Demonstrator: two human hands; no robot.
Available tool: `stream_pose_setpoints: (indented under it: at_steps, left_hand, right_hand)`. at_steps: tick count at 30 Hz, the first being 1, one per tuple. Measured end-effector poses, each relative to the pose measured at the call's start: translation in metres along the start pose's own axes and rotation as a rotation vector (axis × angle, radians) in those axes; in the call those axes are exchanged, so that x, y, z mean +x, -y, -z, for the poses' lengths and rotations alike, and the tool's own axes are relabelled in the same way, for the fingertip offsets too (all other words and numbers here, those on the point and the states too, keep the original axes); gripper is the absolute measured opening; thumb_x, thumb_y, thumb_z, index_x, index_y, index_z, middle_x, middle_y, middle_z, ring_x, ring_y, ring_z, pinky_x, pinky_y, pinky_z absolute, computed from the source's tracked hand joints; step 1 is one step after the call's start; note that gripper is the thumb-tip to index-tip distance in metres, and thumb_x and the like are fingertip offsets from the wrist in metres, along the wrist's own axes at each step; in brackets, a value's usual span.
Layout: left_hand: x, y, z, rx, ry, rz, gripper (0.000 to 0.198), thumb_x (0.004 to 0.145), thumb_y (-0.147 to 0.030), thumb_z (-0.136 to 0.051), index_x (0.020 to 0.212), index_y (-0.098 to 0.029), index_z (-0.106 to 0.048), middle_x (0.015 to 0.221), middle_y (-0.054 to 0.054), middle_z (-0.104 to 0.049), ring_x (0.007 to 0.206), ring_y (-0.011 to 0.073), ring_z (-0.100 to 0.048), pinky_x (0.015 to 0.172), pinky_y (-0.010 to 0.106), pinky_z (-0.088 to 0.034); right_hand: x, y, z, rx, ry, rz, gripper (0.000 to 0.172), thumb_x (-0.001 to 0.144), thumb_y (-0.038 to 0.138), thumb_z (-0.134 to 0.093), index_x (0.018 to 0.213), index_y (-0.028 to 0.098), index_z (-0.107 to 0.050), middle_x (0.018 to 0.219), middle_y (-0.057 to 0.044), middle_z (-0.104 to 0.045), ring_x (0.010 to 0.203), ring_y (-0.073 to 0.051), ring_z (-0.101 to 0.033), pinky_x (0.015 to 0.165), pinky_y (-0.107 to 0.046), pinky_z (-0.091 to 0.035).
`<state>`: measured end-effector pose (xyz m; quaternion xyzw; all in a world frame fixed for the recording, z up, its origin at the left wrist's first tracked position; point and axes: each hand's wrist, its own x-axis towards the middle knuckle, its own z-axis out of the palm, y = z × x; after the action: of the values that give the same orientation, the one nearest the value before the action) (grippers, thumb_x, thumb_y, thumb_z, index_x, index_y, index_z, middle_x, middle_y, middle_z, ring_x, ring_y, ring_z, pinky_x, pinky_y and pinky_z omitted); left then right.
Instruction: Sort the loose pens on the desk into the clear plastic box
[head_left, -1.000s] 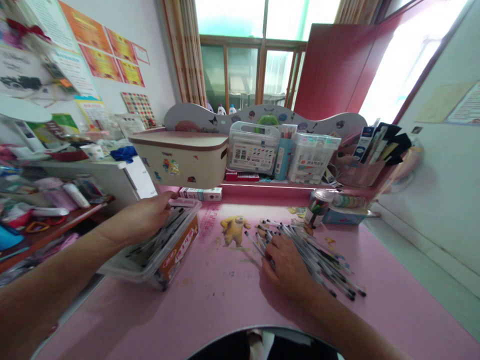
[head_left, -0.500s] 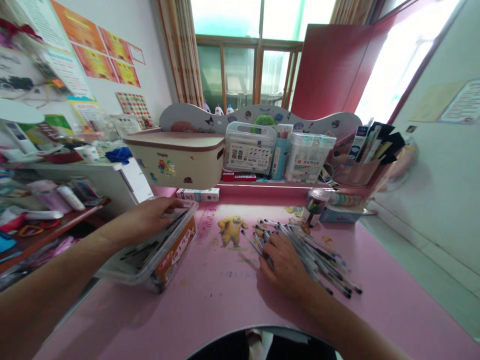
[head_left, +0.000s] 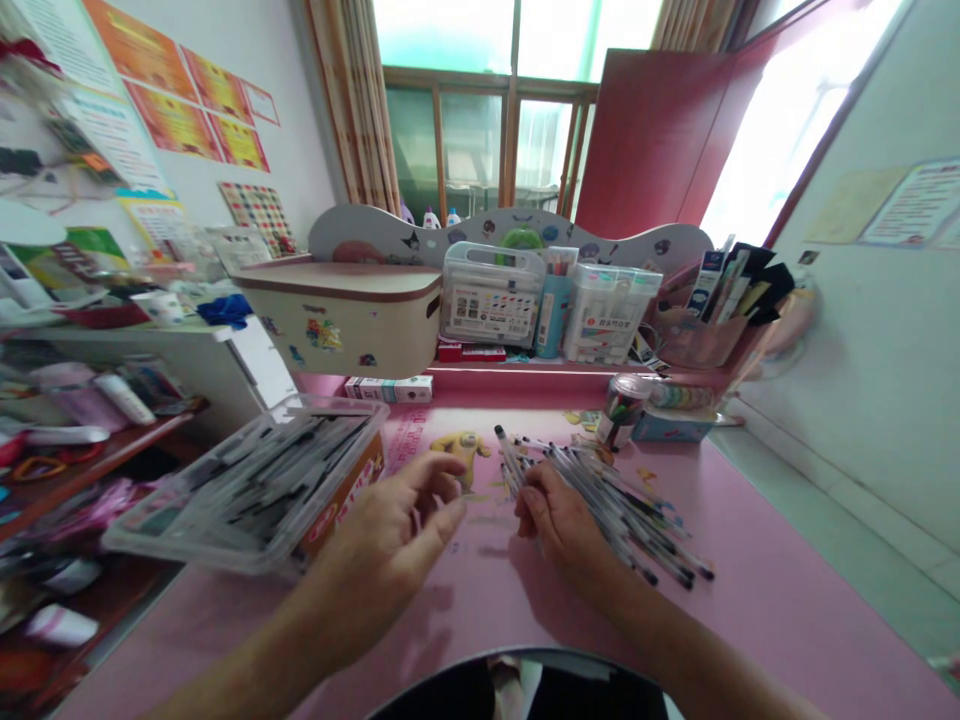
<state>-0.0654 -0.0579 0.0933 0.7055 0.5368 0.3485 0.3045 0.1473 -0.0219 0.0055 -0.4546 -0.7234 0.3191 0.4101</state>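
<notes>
My left hand (head_left: 401,530) hovers over the desk between the clear plastic box and the pens, fingers loosely curled and apart, nothing in it. My right hand (head_left: 559,520) is closed around a pen (head_left: 509,452), whose dark end sticks up past the fingers. Beside and under that hand lies a loose pile of pens (head_left: 637,520), mostly clear-barrelled with dark ends. On the left, the clear plastic box (head_left: 202,560) holds many more pens (head_left: 277,480) and has an orange-brown label on its side.
A cream lidded bin (head_left: 345,320), a clear carry case (head_left: 491,295) and a marker box (head_left: 611,315) stand on the back shelf. A small jar (head_left: 624,410) and a blue box (head_left: 671,425) sit at the pink desk's (head_left: 480,620) back right. Cluttered shelves (head_left: 105,440) line the left.
My left hand has left the box and come right over the desk, its fingers opening into view. The right hand has raised a pen to a steeper tilt at the pile's edge.
</notes>
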Motion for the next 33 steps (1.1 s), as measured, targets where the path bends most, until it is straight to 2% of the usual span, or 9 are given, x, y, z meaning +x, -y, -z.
stream_pose_setpoints:
  at_steps: [2,5,8,10,14,17,23,29,33]
  left_hand:
    - [0.009,0.006,-0.033,-0.202,0.091,0.098,0.044,0.084,-0.039,-0.06,0.123,-0.018,-0.057,0.09,0.004,-0.064,0.072,0.0169,-0.059,0.063,0.027,-0.048]
    - [0.03,0.016,-0.069,-0.419,0.082,0.15,0.043,0.081,-0.038,-0.063,0.118,-0.017,-0.06,0.085,0.002,-0.06,0.068,0.0145,-0.054,0.06,0.026,-0.044]
    - [0.045,0.024,-0.088,-0.551,0.017,0.156,0.03,0.082,-0.036,-0.062,0.104,-0.015,-0.065,0.078,0.001,-0.059,0.067,0.0138,-0.051,0.06,0.025,-0.041]
    - [0.049,0.029,-0.094,-0.587,-0.019,0.121,0.025,0.083,-0.036,-0.061,0.096,-0.015,-0.066,0.076,0.001,-0.059,0.066,0.0136,-0.05,0.06,0.025,-0.04]
    - [0.049,0.041,-0.099,-0.592,-0.036,0.048,0.023,0.086,-0.039,-0.057,0.085,-0.017,-0.063,0.07,-0.001,-0.055,0.063,0.0137,-0.048,0.059,0.026,-0.039]
    - [0.049,0.047,-0.099,-0.544,-0.039,0.045,0.023,0.087,-0.039,-0.055,0.08,-0.017,-0.061,0.065,-0.003,-0.049,0.06,0.0134,-0.045,0.058,0.026,-0.037]
    - [0.047,0.049,-0.097,-0.558,-0.02,0.014,0.024,0.088,-0.039,-0.053,0.077,-0.018,-0.058,0.069,-0.001,-0.051,0.063,0.0133,-0.045,0.061,0.026,-0.038]
    - [0.047,0.049,-0.094,-0.71,-0.013,0.079,0.026,0.085,-0.045,-0.059,0.083,-0.018,-0.058,0.072,-0.002,-0.053,0.064,0.0124,-0.048,0.06,0.025,-0.04]
    - [0.053,0.057,-0.087,-0.768,-0.13,0.149,0.033,0.084,-0.051,-0.061,0.084,-0.018,-0.06,0.071,-0.002,-0.053,0.058,0.0097,-0.044,0.056,0.023,-0.038]
  right_hand:
    - [0.0,-0.002,-0.001,0.096,0.018,-0.054,0.018,0.099,0.027,-0.036,0.092,0.021,-0.051,0.063,0.004,-0.05,0.053,-0.014,-0.046,0.055,-0.027,-0.038]
    - [0.002,-0.004,-0.001,0.163,0.004,-0.047,0.022,0.099,0.033,-0.04,0.098,0.02,-0.058,0.073,0.001,-0.056,0.062,-0.016,-0.049,0.061,-0.029,-0.04]
    - [0.006,-0.005,0.003,0.246,0.042,-0.027,0.026,0.097,0.032,-0.044,0.112,0.021,-0.062,0.096,-0.005,-0.064,0.087,-0.02,-0.057,0.079,-0.032,-0.043]
    - [0.007,-0.006,0.005,0.285,0.083,-0.011,0.026,0.095,0.031,-0.045,0.111,0.021,-0.064,0.101,-0.005,-0.064,0.098,-0.021,-0.057,0.087,-0.033,-0.042]
    - [0.009,-0.006,0.006,0.258,0.192,-0.059,0.026,0.095,0.031,-0.043,0.082,0.02,-0.062,0.073,0.0,-0.054,0.072,-0.016,-0.05,0.069,-0.028,-0.04]
    - [0.008,-0.006,0.004,0.281,0.24,-0.093,0.026,0.095,0.035,-0.045,0.077,0.02,-0.055,0.068,0.003,-0.045,0.061,-0.013,-0.04,0.058,-0.025,-0.033]
    - [0.006,-0.006,0.0,0.381,0.227,-0.153,0.027,0.095,0.042,-0.049,0.086,0.02,-0.061,0.068,0.003,-0.044,0.06,-0.012,-0.038,0.056,-0.024,-0.032]
    - [0.007,-0.003,0.0,0.31,0.219,-0.071,0.03,0.095,0.043,-0.049,0.103,0.021,-0.068,0.082,-0.002,-0.058,0.08,-0.017,-0.053,0.073,-0.029,-0.042]
    - [0.006,-0.011,0.001,0.381,0.181,-0.227,0.034,0.093,0.049,-0.052,0.113,0.023,-0.062,0.071,0.002,-0.054,0.059,-0.013,-0.049,0.057,-0.025,-0.04]
